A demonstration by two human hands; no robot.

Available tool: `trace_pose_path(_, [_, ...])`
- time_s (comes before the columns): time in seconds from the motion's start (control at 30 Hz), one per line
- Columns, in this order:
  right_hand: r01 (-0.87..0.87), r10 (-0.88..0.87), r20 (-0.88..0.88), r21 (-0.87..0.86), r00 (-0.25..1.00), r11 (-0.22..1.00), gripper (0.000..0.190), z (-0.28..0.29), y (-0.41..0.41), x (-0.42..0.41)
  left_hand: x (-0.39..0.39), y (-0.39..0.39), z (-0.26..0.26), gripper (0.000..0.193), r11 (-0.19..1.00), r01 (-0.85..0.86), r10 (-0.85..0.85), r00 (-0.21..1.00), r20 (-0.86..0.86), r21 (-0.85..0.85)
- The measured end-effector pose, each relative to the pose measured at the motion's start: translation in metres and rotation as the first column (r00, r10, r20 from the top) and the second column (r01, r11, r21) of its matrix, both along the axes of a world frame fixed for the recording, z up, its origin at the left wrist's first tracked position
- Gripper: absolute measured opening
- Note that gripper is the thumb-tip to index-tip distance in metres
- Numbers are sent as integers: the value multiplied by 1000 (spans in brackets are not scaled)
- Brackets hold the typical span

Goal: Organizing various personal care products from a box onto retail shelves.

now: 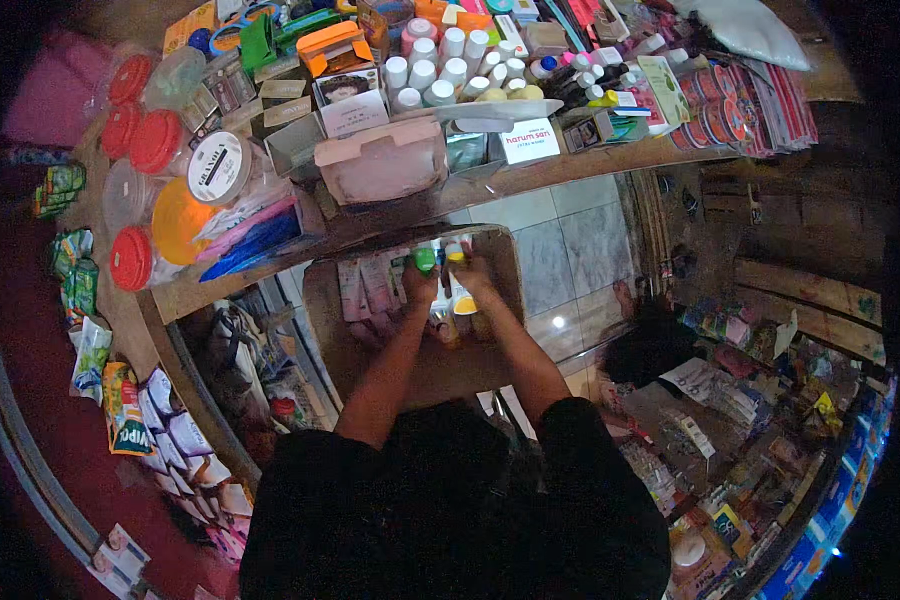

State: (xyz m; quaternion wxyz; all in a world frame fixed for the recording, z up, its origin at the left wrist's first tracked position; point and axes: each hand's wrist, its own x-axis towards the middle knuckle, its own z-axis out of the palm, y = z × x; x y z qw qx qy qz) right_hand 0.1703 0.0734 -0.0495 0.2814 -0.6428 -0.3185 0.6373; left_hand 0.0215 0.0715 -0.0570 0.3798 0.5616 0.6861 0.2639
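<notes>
Both of my hands reach into a cardboard box [412, 371] below the wooden counter. My left hand [420, 286] grips a container with a green cap [424, 259]. In my right hand [474, 276] is a white container with yellow parts [461, 298]; its exact kind is unclear. Several pale, pinkish packets [375, 283] lie at the box's left side. Between and below my hands are more containers, blurred and dim.
Above the box, the counter [495, 186] bears white-capped bottles [440, 92], small cartons, red-lidded jars [155, 141] and an open pink box [382, 159]. Hanging sachets [180, 442] line the left. Beside me at right, a dark-haired person [649, 341] is near piled packages.
</notes>
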Motion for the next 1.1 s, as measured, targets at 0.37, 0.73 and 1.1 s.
trace_pose_path(0.37, [-33, -56, 242, 346, 969, 938, 37, 6, 3, -18, 17, -4, 68, 43, 997, -46, 42, 996, 74, 60])
trace_pose_path(0.73, [-21, -123, 336, 395, 934, 918, 31, -2, -5, 16, 37, -9, 122, 24, 988, 95, -90, 995, 45, -125])
trace_pose_path(1.1, [-217, -136, 578, 498, 804, 839, 30, 7, -33, -18, -39, -60, 168, 46, 857, 341, -231, 924, 303, -387])
